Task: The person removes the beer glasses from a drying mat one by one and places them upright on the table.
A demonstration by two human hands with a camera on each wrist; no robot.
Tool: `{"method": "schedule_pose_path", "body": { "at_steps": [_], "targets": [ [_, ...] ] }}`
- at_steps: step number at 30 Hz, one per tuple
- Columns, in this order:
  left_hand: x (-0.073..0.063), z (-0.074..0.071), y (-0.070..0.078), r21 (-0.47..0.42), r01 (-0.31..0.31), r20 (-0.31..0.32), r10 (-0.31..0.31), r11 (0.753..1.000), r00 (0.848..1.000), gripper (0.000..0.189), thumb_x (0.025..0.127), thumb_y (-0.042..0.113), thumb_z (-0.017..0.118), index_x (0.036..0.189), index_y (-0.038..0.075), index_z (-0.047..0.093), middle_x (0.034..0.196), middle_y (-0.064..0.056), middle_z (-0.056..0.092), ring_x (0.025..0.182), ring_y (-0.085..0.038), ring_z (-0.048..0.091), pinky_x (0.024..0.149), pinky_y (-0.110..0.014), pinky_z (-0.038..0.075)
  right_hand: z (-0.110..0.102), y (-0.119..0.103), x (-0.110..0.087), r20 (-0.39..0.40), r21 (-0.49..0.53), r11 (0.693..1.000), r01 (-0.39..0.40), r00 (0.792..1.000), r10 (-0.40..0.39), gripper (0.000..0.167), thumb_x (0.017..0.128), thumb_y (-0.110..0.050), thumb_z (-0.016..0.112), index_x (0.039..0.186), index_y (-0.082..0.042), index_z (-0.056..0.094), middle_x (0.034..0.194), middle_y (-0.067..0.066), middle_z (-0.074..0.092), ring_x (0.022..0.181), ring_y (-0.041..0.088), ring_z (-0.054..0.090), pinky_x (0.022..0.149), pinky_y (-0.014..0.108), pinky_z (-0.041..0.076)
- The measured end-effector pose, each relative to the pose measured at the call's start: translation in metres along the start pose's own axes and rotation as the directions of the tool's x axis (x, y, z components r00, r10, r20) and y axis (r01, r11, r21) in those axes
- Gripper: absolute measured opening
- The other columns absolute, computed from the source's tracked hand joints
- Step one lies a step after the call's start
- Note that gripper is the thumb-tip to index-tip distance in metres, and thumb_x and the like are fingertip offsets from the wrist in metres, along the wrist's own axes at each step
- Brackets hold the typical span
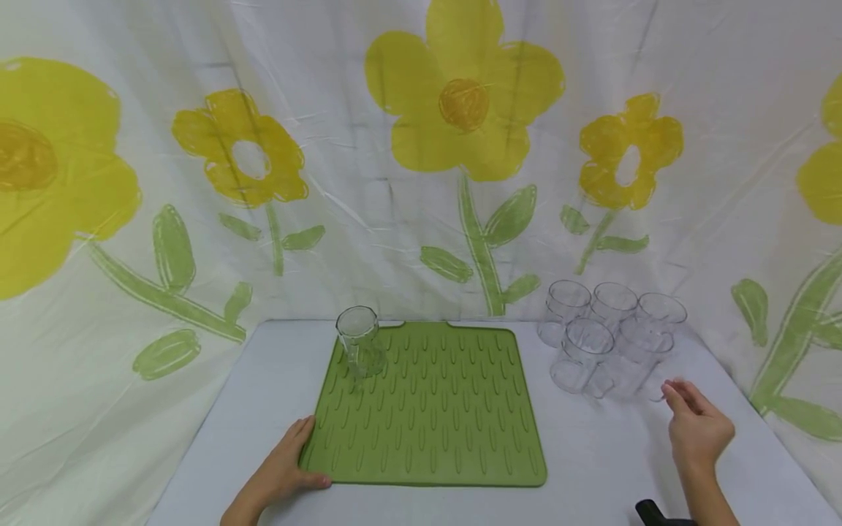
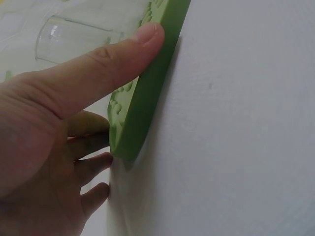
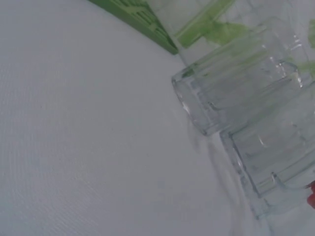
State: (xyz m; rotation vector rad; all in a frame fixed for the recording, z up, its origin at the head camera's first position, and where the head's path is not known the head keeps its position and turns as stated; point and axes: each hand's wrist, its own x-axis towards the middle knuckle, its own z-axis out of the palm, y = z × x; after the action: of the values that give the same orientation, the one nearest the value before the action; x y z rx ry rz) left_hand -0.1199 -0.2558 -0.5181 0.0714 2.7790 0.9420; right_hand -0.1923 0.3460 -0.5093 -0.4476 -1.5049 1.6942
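Observation:
A green ribbed drying mat lies on the white table. My left hand rests at its near left corner, with the thumb laid on the front edge and the other fingers against the left side. One clear glass mug stands on the mat's far left part. Several more glass mugs stand close together to the right of the mat. My right hand is at the nearest right mug, thumb and forefinger pinching its handle. In the right wrist view that mug stands beside another.
A white cloth with yellow flowers hangs behind and around the table. A black object shows by my right wrist. A small red patch sits at the right wrist view's edge; its nature is unclear.

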Motion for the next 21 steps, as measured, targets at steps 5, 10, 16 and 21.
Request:
{"method": "schedule_pose_path", "body": {
  "at_steps": [5, 10, 16, 21],
  "targets": [
    [0.000, 0.000, 0.000, 0.006, 0.011, 0.004, -0.011, 1.000, 1.000, 0.120, 0.059, 0.037, 0.091, 0.147, -0.012, 0.026, 0.150, -0.037, 0.028, 0.139, -0.055, 0.026, 0.111, -0.065, 0.030, 0.001, 0.005, -0.002, -0.005, -0.096, 0.995, -0.008, 1.000, 0.007, 0.024, 0.078, 0.011, 0.073, 0.087, -0.010, 0.078, 0.064, -0.022, 0.069, 0.056, -0.010, 0.062, 0.052, 0.001, 0.046],
    [-0.001, -0.001, 0.001, 0.006, 0.017, 0.008, -0.017, 1.000, 1.000, 0.119, 0.059, 0.036, 0.091, 0.147, -0.013, 0.026, 0.151, -0.037, 0.027, 0.139, -0.055, 0.026, 0.112, -0.065, 0.029, 0.001, 0.008, -0.006, 0.001, -0.133, 0.991, -0.010, 1.000, 0.010, 0.032, 0.079, 0.009, 0.073, 0.081, -0.023, 0.076, 0.065, -0.024, 0.068, 0.056, -0.011, 0.061, 0.052, 0.001, 0.045],
    [0.000, -0.002, 0.002, 0.002, 0.017, 0.012, -0.018, 1.000, 1.000, 0.119, 0.059, 0.036, 0.091, 0.147, -0.012, 0.026, 0.151, -0.037, 0.027, 0.140, -0.055, 0.025, 0.112, -0.065, 0.029, 0.001, 0.012, -0.009, -0.007, -0.110, 0.994, -0.012, 1.000, 0.011, 0.030, 0.079, 0.011, 0.072, 0.083, -0.019, 0.077, 0.065, -0.024, 0.068, 0.057, -0.010, 0.062, 0.054, 0.001, 0.047],
    [0.000, -0.001, 0.000, 0.006, -0.001, 0.002, 0.001, 1.000, 1.000, 0.118, 0.059, 0.035, 0.091, 0.147, -0.013, 0.027, 0.151, -0.037, 0.028, 0.139, -0.055, 0.026, 0.112, -0.065, 0.029, 0.002, 0.015, -0.009, 0.002, -0.067, 0.998, -0.015, 1.000, 0.015, 0.032, 0.078, 0.013, 0.071, 0.080, -0.018, 0.077, 0.066, -0.021, 0.070, 0.057, -0.009, 0.063, 0.058, 0.002, 0.050]
  ]
}}
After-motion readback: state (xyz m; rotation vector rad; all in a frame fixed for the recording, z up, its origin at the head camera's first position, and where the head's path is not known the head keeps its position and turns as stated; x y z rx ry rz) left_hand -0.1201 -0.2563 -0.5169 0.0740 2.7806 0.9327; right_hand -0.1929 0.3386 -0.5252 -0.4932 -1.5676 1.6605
